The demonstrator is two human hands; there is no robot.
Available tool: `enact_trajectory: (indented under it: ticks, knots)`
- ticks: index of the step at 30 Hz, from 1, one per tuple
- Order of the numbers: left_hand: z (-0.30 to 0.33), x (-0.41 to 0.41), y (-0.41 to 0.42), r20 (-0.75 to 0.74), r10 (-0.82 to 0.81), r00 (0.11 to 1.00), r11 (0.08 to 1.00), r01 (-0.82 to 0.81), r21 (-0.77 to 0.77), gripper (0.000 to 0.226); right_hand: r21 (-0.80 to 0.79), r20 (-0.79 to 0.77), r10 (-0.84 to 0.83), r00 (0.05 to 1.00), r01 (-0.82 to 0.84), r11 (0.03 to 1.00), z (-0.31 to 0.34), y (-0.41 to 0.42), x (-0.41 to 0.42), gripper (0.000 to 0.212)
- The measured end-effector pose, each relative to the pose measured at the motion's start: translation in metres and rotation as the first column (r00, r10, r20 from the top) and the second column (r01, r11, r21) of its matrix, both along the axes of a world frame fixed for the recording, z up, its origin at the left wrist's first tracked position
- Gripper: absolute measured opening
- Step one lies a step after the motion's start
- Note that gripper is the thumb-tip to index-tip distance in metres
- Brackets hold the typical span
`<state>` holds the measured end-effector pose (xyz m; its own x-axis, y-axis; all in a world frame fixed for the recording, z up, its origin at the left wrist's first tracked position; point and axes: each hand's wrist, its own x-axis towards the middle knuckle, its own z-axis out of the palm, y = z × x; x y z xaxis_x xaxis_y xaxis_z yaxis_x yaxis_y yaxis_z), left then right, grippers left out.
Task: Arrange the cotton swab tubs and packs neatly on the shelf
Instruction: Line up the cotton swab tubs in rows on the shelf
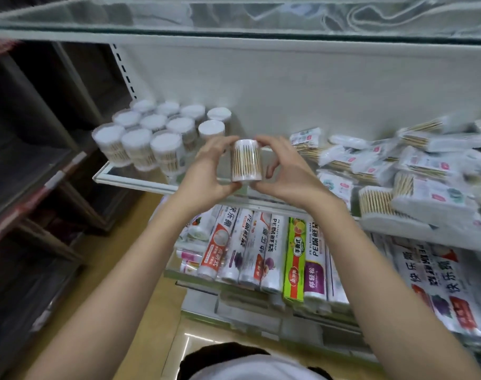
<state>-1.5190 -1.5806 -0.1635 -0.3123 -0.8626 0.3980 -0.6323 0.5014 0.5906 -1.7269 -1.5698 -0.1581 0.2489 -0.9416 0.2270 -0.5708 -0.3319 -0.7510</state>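
— Item 1, held stock: what was recorded?

— One clear cotton swab tub (245, 160), wooden sticks upright inside, white tips at top and bottom. It was held above the front edge of the shelf (129, 180), between the two hands. The left hand (210, 171) was curled round its left side, fingertips at the top rim and thumb at the base. The right hand (284, 171) was curled round the right side in the same way, fingers bent, thumb under the lower rim. No label could be read on it.

— Item 2, stock already shelved?

— A block of like tubs (157, 133) was logged at the left end of the same shelf, standing upright in close rows, white swab tips showing through the lids. To the right, flat swab packs (398, 171) were noted, heaped loosely and overlapping; their pink labels were too blurred to be read.

— Item 3, lower shelf, legible print?

— Rolls of plastic wrap (261, 250) were listed, lying side by side. "PE PLASTIC WRAP" was read on two of them, with Chinese characters alongside. A green and yellow box (294, 259) was entered between the rolls; Chinese print was seen on it.
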Motion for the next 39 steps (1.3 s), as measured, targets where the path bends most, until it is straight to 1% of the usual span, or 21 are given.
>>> enact_trajectory:
  ticks: [3, 6, 9, 11, 12, 14, 16, 19, 21, 23, 25, 27, 30, 31, 33, 35, 37, 39]
  knots:
    - [-0.003, -0.004, 0.012, -0.083, 0.005, 0.997, 0.998, 0.0, 0.065, 0.084, -0.041, -0.049, 0.027, 0.998, -0.029, 0.999, -0.001, 0.004, -0.004, 0.085]
    - [-0.002, -0.008, 0.028, -0.088, 0.013, 0.996, 0.998, -0.006, 0.07, 0.083, -0.049, -0.07, 0.038, 0.997, -0.042, 0.998, -0.003, 0.011, -0.004, 0.086]
    - [-0.001, -0.007, 0.036, -0.107, 0.0, 0.994, 0.996, 0.009, 0.084, 0.078, -0.089, -0.095, 0.052, 0.994, -0.06, 0.994, -0.004, 0.011, -0.005, 0.086]
    - [0.0, -0.005, 0.038, -0.133, -0.004, 0.991, 0.994, 0.019, 0.111, 0.076, -0.105, -0.065, 0.054, 0.996, -0.06, 0.993, -0.005, 0.01, -0.007, 0.086]
    - [0.002, -0.005, 0.039, -0.177, -0.007, 0.984, 0.988, 0.034, 0.151, 0.074, -0.092, -0.035, 0.046, 0.998, -0.049, 0.995, -0.005, 0.011, -0.007, 0.086]
    - [0.004, -0.005, 0.039, -0.299, -0.005, 0.954, 0.967, 0.081, 0.24, 0.066, -0.026, 0.052, 0.021, 0.998, -0.02, 0.999, -0.005, 0.012, -0.008, 0.084]
    - [0.004, -0.005, 0.037, -0.351, 0.01, 0.936, 0.96, 0.088, 0.264, 0.059, 0.055, 0.125, 0.017, 0.992, -0.025, 0.998, -0.003, 0.012, -0.008, 0.072]
    - [0.001, -0.004, 0.032, -0.324, 0.008, 0.946, 0.965, 0.079, 0.252, 0.055, 0.104, 0.145, 0.009, 0.989, -0.024, 0.994, 0.003, 0.014, -0.004, 0.051]
    - [0.002, -0.003, 0.031, -0.294, 0.0, 0.956, 0.961, 0.081, 0.263, 0.06, 0.097, 0.133, -0.033, 0.991, 0.02, 0.995, 0.007, 0.013, -0.001, 0.043]
    - [0.003, -0.001, 0.029, -0.202, 0.002, 0.979, 0.973, 0.045, 0.227, 0.069, 0.104, 0.104, -0.081, 0.991, 0.07, 0.992, 0.011, 0.011, 0.003, 0.045]
    - [0.003, 0.0, 0.028, -0.108, 0.034, 0.994, 0.986, -0.016, 0.165, 0.072, 0.144, 0.1, -0.101, 0.99, 0.086, 0.986, 0.014, 0.009, 0.007, 0.055]
    - [0.003, 0.001, 0.025, -0.091, 0.05, 0.995, 0.987, -0.035, 0.159, 0.069, 0.182, 0.082, -0.124, 0.989, 0.108, 0.977, 0.014, 0.008, 0.01, 0.066]
    - [0.002, 0.001, 0.022, -0.094, 0.057, 0.994, 0.982, -0.039, 0.187, 0.069, 0.189, 0.095, -0.151, 0.984, 0.131, 0.973, 0.012, 0.009, 0.008, 0.069]
    - [0.002, 0.001, 0.021, -0.081, 0.066, 0.995, 0.982, -0.051, 0.18, 0.07, 0.178, 0.104, -0.132, 0.986, 0.112, 0.978, 0.011, 0.01, 0.008, 0.067]
    - [0.001, 0.0, 0.02, -0.068, 0.064, 0.996, 0.99, -0.055, 0.127, 0.073, 0.142, 0.088, -0.079, 0.993, 0.066, 0.988, 0.008, 0.011, 0.007, 0.055]
    - [0.003, -0.002, 0.022, -0.108, 0.04, 0.993, 0.995, -0.029, 0.099, 0.081, 0.121, 0.06, -0.064, 0.996, 0.056, 0.991, 0.005, 0.011, 0.007, 0.045]
    - [0.004, -0.003, 0.024, -0.144, 0.008, 0.99, 0.993, 0.009, 0.115, 0.094, 0.11, 0.058, -0.066, 0.996, 0.059, 0.992, 0.002, 0.01, 0.007, 0.041]
    - [0.005, -0.003, 0.025, -0.084, -0.007, 0.996, 0.995, 0.015, 0.1, 0.102, 0.105, 0.07, -0.072, 0.995, 0.065, 0.992, 0.001, 0.009, 0.006, 0.042]
